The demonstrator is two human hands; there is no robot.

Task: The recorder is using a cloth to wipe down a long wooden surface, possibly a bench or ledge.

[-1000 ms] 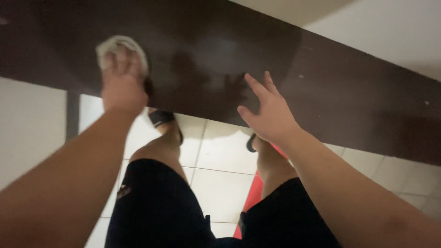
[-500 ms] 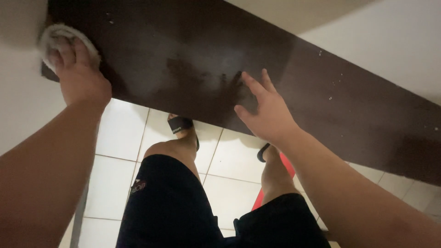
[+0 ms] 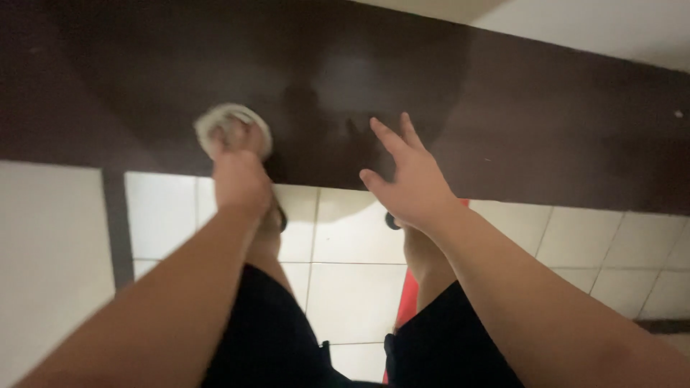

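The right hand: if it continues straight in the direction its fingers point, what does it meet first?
The right hand points up across the dark brown tabletop, which looks bare along that line; beyond it probably comes the pale wall, though depth is unclear.

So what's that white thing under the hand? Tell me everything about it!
It is a small cloth, whitish-grey and soft-looking, bunched into a rounded wad. It lies flat on the dark brown tabletop, near the edge closest to the person. The left hand presses down on it with its fingers on top, so only the cloth's far rim shows. The picture is blurry there, so its weave cannot be made out.
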